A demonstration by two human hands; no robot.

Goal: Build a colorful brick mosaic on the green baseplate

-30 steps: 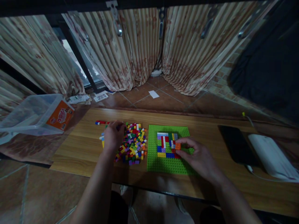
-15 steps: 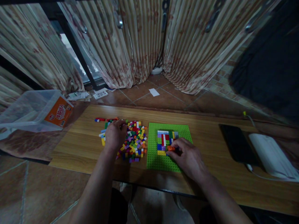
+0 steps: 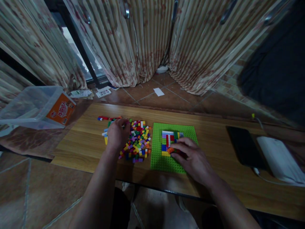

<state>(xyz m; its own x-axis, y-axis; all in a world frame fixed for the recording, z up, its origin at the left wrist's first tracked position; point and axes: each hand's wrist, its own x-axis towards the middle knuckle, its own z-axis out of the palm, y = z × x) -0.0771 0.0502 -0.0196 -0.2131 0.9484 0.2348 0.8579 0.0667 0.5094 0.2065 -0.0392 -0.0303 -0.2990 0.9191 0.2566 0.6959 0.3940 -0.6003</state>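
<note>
A green baseplate lies on the wooden table with a small patch of coloured bricks built on it. My right hand rests on the plate, its fingers pinched on an orange brick at the lower edge of the built patch. Left of the plate lies a pile of loose coloured bricks. My left hand sits on the pile's left side with curled fingers; what it holds, if anything, is hidden.
A clear plastic tub with an orange label lies on its side at the far left. A black phone and a white device with a cable sit at the right. Behind the table are curtains and papers on the tiled floor.
My right hand has carried the orange brick leftward, from the right side of the built patch to its lower edge. My left hand stays on the pile.
</note>
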